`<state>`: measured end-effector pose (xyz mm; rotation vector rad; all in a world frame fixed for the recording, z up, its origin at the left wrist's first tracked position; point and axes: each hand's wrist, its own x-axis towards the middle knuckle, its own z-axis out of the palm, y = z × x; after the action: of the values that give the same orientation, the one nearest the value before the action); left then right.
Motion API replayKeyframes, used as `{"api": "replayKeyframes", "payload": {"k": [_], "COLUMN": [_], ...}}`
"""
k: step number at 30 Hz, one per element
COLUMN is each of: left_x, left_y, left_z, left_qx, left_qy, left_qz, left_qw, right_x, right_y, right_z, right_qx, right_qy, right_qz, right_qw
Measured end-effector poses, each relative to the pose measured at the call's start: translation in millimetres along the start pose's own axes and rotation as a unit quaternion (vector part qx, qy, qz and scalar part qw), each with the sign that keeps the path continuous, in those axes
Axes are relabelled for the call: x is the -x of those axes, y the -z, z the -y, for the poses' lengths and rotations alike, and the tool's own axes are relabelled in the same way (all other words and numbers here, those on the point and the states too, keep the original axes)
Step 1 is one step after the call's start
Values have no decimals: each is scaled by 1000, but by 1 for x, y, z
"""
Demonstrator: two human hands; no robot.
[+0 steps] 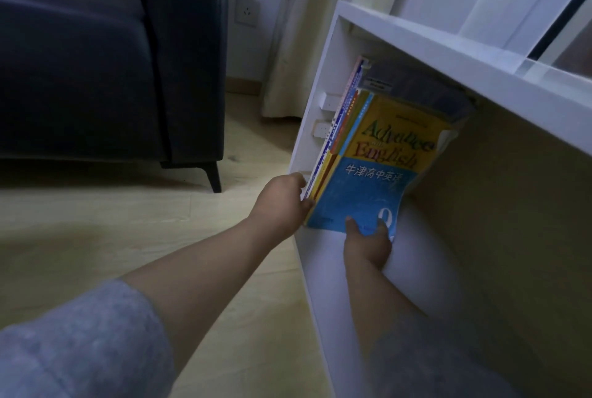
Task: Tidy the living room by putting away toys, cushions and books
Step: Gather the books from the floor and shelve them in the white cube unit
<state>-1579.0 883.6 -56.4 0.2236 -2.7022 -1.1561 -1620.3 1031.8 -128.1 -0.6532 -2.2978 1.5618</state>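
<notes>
- We see a stack of books (349, 128) held inside the lower compartment of a white shelf unit (416, 41), close to its left side wall and leaning back towards the rear.
- The front book (362, 199) has a yellow upper half printed "Advance with English" and a blue lower half with Chinese characters; its right edge curls slightly.
- Behind it we make out a grey book (423, 90), partly hidden under the shelf board above; thinner spines in red, blue and white show on the left of the stack.
- The left hand (282, 202) grips the stack at its lower left corner, fingers curled round the spines; the fingertips are hidden behind the books.
- The right hand (368, 247) holds the front book at its bottom edge, with the thumb (352, 227) and one finger pressed on the blue cover; we cannot tell how the other fingers lie beneath.
- Both forearms emerge from grey sleeves (80, 343).
- A dark blue sofa (96, 61) stands at the left on a pale wooden floor (128, 215), well apart from the shelf unit.
- Between them, on the wall, we note a wall socket (246, 11) beside a pale curtain (288, 61).
</notes>
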Motion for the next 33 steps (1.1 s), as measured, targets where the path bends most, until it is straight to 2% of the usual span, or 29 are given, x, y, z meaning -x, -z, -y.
{"api": "replayKeyframes", "payload": {"k": [4, 15, 24, 29, 33], "left_x": [-3, -18, -29, -27, -22], "left_y": [-2, -40, -45, -48, -54], "left_z": [-4, 0, 13, 17, 17], "left_qx": [39, 43, 13, 31, 77], "left_qy": [0, 26, -23, -43, -25], "left_qz": [-27, -61, -41, -44, -67], "left_qw": [999, 997, 999, 998, 994], "right_x": [-6, -28, -35, -33, -30], "right_y": [2, -8, -6, -6, -7], "right_z": [-8, -16, -14, -14, -14], "right_qx": [13, 80, 42, 21, 20], "right_qy": [5, 37, 63, 61, 64], "right_qz": [-40, -36, -35, -33, -28], "right_qw": [999, 995, 997, 997, 997]}}
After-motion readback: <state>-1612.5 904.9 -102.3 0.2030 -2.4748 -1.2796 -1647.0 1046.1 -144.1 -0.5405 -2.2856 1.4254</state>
